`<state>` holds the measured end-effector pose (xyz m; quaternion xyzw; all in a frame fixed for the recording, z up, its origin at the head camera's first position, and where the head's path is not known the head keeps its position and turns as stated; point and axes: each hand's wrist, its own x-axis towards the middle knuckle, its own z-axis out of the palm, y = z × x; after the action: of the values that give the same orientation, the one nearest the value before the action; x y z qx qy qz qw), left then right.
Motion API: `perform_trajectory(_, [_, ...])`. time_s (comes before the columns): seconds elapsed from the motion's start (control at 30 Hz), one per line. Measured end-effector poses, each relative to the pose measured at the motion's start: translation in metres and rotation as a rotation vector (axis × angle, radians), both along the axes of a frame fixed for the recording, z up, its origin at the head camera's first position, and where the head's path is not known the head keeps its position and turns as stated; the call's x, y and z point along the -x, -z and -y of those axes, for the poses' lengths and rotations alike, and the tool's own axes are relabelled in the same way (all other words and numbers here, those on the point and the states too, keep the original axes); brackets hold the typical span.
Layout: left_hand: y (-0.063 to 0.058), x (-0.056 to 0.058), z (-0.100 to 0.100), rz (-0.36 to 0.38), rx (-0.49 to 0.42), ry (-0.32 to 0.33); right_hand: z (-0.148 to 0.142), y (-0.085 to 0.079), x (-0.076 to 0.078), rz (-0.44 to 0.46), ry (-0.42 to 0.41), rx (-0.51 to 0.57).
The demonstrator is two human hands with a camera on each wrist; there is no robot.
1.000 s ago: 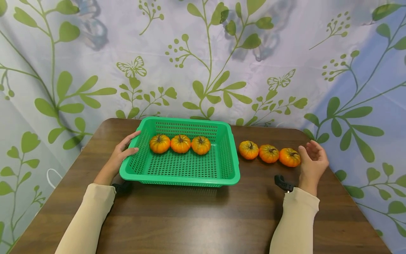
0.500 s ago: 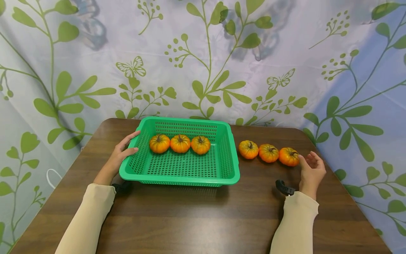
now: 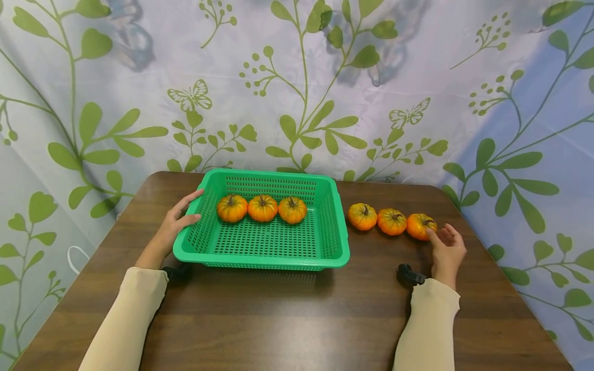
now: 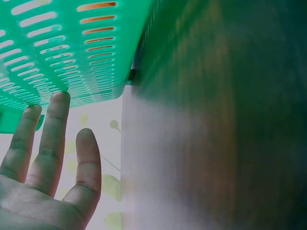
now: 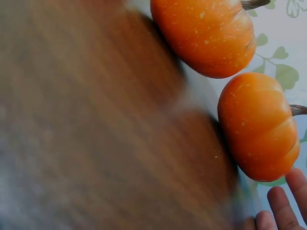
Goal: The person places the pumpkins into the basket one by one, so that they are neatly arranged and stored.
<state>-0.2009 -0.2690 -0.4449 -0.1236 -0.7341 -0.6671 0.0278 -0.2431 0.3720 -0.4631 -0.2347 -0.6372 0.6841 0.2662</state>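
A green slotted plastic basket (image 3: 260,262) holds three small orange pumpkins (image 3: 262,208) in a row toward its back. My left hand (image 3: 170,226) is at the basket's left side, thumb over the rim. In the left wrist view its straight fingers (image 4: 52,139) reach up to the slotted wall. Three more pumpkins stand in a row on the table right of the basket. Beside the rightmost pumpkin (image 3: 419,226) is my right hand (image 3: 447,257), its thumb tip overlapping it in the head view. The right wrist view shows loosely extended fingers (image 5: 282,206) right at that pumpkin (image 5: 259,127).
Everything stands on a dark wooden table (image 3: 278,319). A white curtain (image 3: 371,103) with green leaf prints hangs directly behind its back edge. Black straps (image 3: 410,275) sit at both wrists. A white cable (image 3: 79,255) loops at the table's left edge.
My right hand has come down and left, toward the rightmost pumpkin. The left hand stays at the basket, and the pumpkins keep their places; the head view has shifted slightly.
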Motion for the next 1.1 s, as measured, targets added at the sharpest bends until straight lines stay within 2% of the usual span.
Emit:
perform_trajectory(0.3, [-0.0018,-0.0016,0.0009,0.016,-0.022,0.013,0.0050,-0.0010,0.0036,0.168,-0.104,-0.103])
perform_trajectory(0.57, [-0.0009,-0.0010,0.0000,0.015,-0.019,0.014,0.0023,-0.0005,0.0057,0.276,-0.222,-0.266])
perform_trajectory(0.77, [0.0005,-0.0004,0.0003,0.003,-0.028,0.017,0.0048,-0.0015,0.0072,0.315,-0.212,-0.328])
perform_trajectory(1.1, [0.0006,-0.0016,0.0005,-0.016,-0.032,0.016,0.0049,0.0027,0.0087,0.310,-0.166,-0.355])
